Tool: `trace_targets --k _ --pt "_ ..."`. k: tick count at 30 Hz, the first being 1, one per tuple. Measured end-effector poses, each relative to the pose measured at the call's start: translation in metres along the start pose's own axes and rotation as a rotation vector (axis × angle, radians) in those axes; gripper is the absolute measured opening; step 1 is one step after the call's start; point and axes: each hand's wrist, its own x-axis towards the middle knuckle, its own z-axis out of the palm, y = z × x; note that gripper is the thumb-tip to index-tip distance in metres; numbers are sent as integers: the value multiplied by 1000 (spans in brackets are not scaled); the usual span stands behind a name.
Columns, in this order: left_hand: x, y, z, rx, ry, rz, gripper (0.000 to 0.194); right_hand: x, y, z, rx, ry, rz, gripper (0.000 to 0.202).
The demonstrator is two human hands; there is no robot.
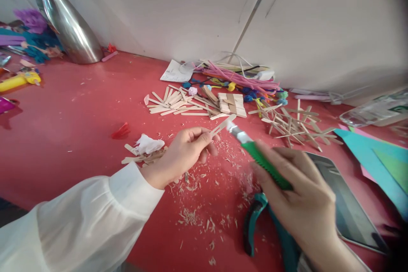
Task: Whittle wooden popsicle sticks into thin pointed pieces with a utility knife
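Between the thumb and fingers of my left hand (191, 146) is a wooden craft stick (225, 123) with a narrow slot cut along it. My right hand (299, 191) grips a green utility knife (266, 165). Its blade end is close to the tip of the stick; I cannot tell whether they touch. Wood shavings (191, 216) lie scattered over the red table (95, 97) below both hands. Teal-handled pliers (255, 221) rest partly hidden under my right hand. Beside my left wrist, a crumpled white tissue (148, 144) sits on more craft sticks (129, 160).
Loose craft sticks (175, 100), a stick bundle (234, 105) and pink pipe cleaners (239, 78) lie toward the wall. A tablet (347, 199) and coloured paper (376, 161) are at right. A steel jug (70, 25) and yellow glue gun (21, 80) stand and lie at left.
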Motion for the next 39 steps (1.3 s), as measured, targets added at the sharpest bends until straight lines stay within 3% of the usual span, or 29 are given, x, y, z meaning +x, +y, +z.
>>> trace_targets --k 3,6,9,12,16,17,20,22,26,30,33,36,39 --pt "0 -2 0 114 -38 -2 28 5 4 -3 114 45 344 49" --pt "-2 1 2 301 -96 15 29 11 4 -3 353 -93 646 56" --pt "-5 6 6 387 -142 38 30 16 2 1 581 -302 784 44" --pt "-8 9 12 463 -171 55 30 18 2 6 657 -396 855 35" --pt "-5 6 11 553 -168 108 26 21 15 11 659 -397 845 35" --pt "-2 5 8 563 -149 113 24 23 21 12 614 -319 830 36" --pt "9 -1 -3 568 11 201 22 31 45 16 510 -175 840 38" --pt "16 -3 -10 559 79 227 21 36 59 21 410 -149 842 37" --pt "21 -6 -14 560 91 219 25 39 70 28 182 -264 776 26" --pt "21 -10 -12 584 72 226 25 38 65 33 -14 -403 683 24" --pt "23 -8 -16 680 64 240 23 41 63 37 -93 -436 644 24" --pt "27 1 -33 878 89 194 20 44 63 40 -151 -396 653 25" --pt "33 12 -59 1108 234 120 18 45 63 39 -163 -334 663 27"
